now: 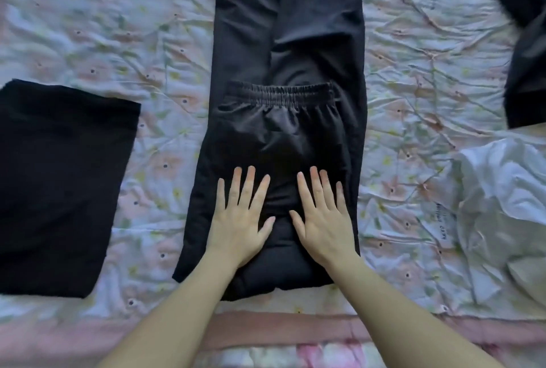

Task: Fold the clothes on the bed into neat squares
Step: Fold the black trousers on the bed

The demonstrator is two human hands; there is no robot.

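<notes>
Small dark lettering that seems to read "keep smiling" runs sideways along the crumpled white cotton garment [499, 208], lying to the right of the right hand [323, 219]. Both hands lie flat with fingers spread, the left hand [240, 219] just beside the right, pressing the near folded end of the long black elastic-waisted trousers [283, 119]. The trousers' long axis runs straight away from the hands across the floral quilted bed [413, 72], the gathered waistband just beyond the fingertips. A folded black cloth rectangle [62, 184] lies left of the left hand.
</notes>
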